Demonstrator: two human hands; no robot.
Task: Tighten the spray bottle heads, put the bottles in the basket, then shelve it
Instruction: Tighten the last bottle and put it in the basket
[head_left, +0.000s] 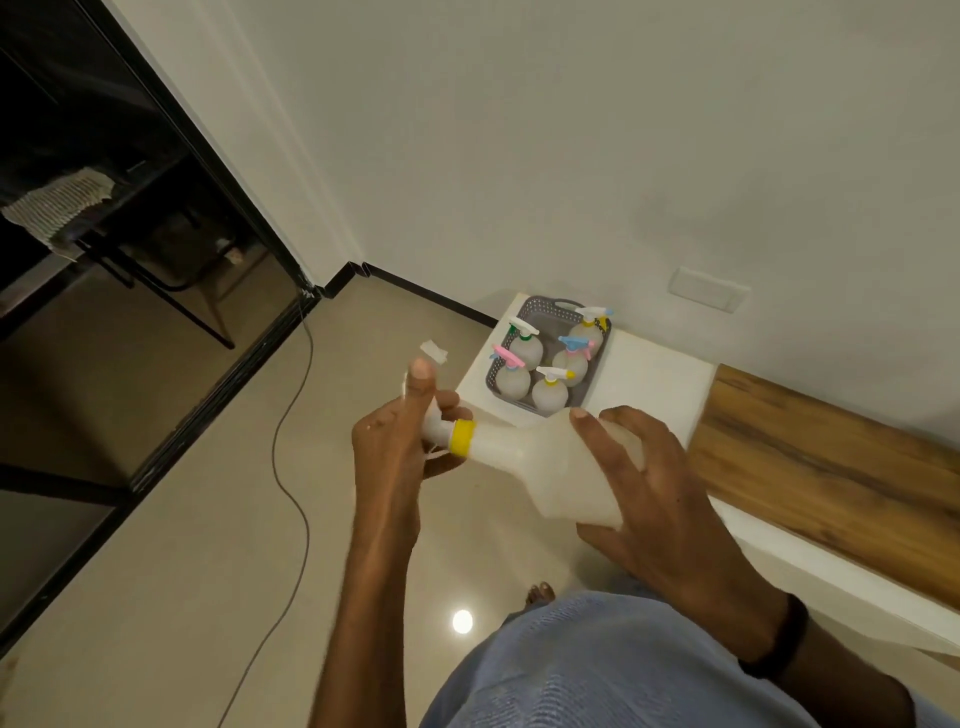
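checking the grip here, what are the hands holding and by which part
One spray bottle, in both hands: the left hand grips its spray head by the yellow collar, the right hand wraps the body near the base.

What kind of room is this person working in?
Probably a room in a home: glossy tiled floor, a dark-framed glass sliding door, and a low white ledge holding a gray basket of spray bottles.
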